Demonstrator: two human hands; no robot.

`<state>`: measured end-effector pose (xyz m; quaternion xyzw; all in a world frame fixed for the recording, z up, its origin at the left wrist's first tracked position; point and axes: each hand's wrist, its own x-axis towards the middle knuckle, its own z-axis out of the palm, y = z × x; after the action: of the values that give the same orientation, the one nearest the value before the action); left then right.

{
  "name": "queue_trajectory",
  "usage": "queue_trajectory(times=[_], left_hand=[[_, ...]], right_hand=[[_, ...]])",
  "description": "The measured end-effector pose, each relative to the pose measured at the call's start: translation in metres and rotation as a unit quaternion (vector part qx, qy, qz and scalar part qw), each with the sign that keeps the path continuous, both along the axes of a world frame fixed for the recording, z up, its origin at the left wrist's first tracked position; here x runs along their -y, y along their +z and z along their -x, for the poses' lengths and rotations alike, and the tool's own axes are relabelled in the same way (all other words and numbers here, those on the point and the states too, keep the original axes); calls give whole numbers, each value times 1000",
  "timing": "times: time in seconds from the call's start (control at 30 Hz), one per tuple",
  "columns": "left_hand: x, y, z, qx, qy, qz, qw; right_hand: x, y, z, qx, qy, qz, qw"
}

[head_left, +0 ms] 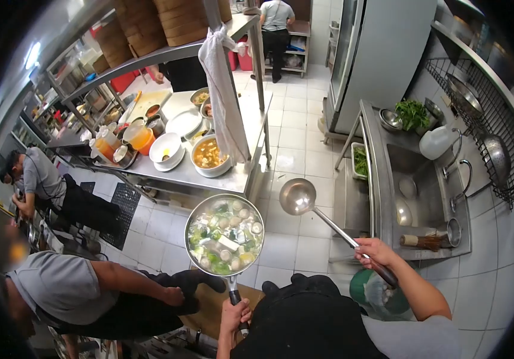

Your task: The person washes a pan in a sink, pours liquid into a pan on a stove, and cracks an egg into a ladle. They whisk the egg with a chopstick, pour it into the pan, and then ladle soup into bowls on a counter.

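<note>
My left hand (pixel 234 318) is wrapped round the black handle of a pan (pixel 188 222), held out in front of my body. Soup with tofu, pale balls and green vegetables (pixel 224 234) fills it. My right hand (pixel 376 254) grips the handle of a steel ladle (pixel 298 196), whose bowl hangs in the air to the right of the pan, apart from it. Beyond the pan, on the steel counter, stands a white bowl of orange-brown soup (pixel 210 154). A white bowl (pixel 166 148) on a plate sits to its left.
A white cloth (pixel 220 90) hangs from the shelf post over the counter. To the right are a steel sink (pixel 415 206), a white jug (pixel 437 142) and leafy greens (pixel 411 113). A co-worker (pixel 71 287) stands close on my left. A green bin (pixel 361 284) is below my right hand.
</note>
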<state>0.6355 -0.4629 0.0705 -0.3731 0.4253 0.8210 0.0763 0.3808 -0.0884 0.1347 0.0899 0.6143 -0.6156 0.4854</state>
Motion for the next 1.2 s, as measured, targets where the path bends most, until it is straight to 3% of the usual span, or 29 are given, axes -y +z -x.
queue_trajectory(times=[0.13,0.2,0.23,0.3,0.33,0.4,0.53,0.6,0.73,0.8,1.07,1.2], left_hand=[[2,0,-8,-17,-14,7,1000],[2,0,-9,-1,-22,6,1000],[3,0,-9,-5,-20,11,1000],[3,0,-13,13,-30,-4,999],[3,1,-14,13,-27,-4,1000],[3,3,-15,16,-26,5,1000],[3,9,-17,4,-24,1,1000],[1,15,-16,16,1,-7,1000],[6,0,-21,-1,0,7,1000],[7,4,-20,-6,-3,0,1000],[11,7,-16,-11,14,3,1000],[16,-3,-15,-24,15,6,1000]], right_hand=[[40,-9,18,-9,37,5,999],[75,-3,28,-149,123,-48,980],[93,1,37,-154,125,-44,979],[123,5,52,-354,274,-148,882],[133,-6,60,-354,277,-147,881],[152,-39,78,-639,321,-141,685],[192,-52,86,-618,347,-164,686],[202,-64,93,-634,371,-177,655],[205,-87,90,-639,343,-187,662],[182,-87,80,-640,301,-140,693],[25,-117,-18,-624,221,-173,729],[-42,-132,-75,-484,236,-277,796]])
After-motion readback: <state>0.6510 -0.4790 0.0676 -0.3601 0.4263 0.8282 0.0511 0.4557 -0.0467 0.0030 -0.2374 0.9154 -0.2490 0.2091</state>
